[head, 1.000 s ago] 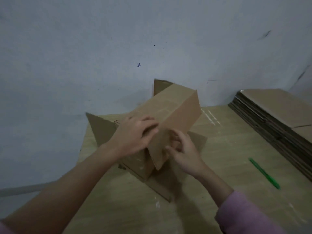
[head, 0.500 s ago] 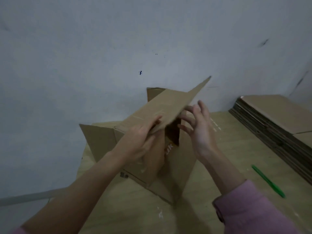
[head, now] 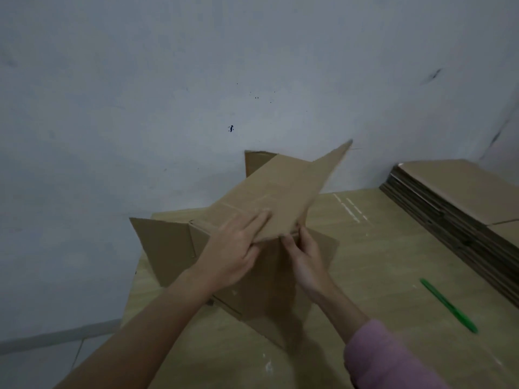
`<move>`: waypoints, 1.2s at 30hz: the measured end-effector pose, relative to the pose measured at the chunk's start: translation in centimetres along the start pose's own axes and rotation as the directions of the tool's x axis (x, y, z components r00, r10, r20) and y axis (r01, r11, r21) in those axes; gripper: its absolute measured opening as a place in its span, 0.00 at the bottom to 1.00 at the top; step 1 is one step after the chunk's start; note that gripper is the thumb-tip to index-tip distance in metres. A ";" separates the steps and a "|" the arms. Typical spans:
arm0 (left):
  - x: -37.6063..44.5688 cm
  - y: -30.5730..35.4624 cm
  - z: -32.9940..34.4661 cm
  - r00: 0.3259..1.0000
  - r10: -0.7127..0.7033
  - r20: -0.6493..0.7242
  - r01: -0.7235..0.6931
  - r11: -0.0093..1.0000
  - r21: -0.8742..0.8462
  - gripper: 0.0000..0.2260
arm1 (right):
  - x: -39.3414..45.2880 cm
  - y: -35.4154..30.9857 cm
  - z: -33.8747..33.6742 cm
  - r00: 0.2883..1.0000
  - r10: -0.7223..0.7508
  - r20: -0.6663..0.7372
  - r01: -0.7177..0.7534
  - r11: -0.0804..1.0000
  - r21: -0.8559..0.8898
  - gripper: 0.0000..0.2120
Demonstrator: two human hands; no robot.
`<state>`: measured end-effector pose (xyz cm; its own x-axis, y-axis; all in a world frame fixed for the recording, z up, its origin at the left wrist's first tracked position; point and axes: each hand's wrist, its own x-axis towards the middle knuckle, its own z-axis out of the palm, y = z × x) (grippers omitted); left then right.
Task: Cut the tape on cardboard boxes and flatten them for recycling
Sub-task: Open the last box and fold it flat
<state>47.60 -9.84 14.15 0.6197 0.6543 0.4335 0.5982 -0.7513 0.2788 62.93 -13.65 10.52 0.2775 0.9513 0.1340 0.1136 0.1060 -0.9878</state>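
A pale wall [head: 168, 94] fills the upper part of the view, with a few dark specks on it. Below it lies a light wooden tabletop [head: 379, 262]. At its right edge, against the wall, sits a stack of flattened cardboard [head: 460, 203], the sheets lying one on another. In the middle of the tabletop stands the cardboard box [head: 269, 197], partly collapsed: its top panel slopes up toward the wall, one flap [head: 165, 248] sticks out to the left, another shows behind at the top, and a lower flap spreads on the tabletop toward the viewer. The left hand [head: 233, 248] lies on the near end of the sloping panel, fingers straight and pressed flat on top, thumb under the edge. The right hand [head: 304, 251] is just beside it, fingers bent up to the panel's near edge from below; whether they grip it I cannot tell. A pink sleeve [head: 384, 357] covers the right forearm. A green pen [head: 449, 306] lies on the tabletop to the right, apart from the box.
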 end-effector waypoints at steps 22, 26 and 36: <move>3.2 5.0 11.8 0.922 -0.336 0.191 0.330 0.942 0.063 0.23 | 6.5 0.8 -9.1 0.955 0.273 -0.117 -0.279 0.960 -0.036 0.15; 2.9 3.6 14.0 0.856 -0.338 0.391 0.332 0.939 0.086 0.29 | 10.3 2.0 -7.6 0.914 0.404 0.047 -0.400 0.913 -0.078 0.15; 3.5 -8.1 14.6 0.782 -0.568 0.255 0.537 0.823 0.186 0.48 | 14.9 9.8 -7.4 0.976 0.190 0.111 -0.138 0.921 -0.365 0.21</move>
<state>52.35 -0.18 0.93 0.2745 0.9608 -0.0379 0.9196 -0.2508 0.3024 75.21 -0.57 3.37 0.1863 0.9803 -0.0655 0.4151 -0.1390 -0.8991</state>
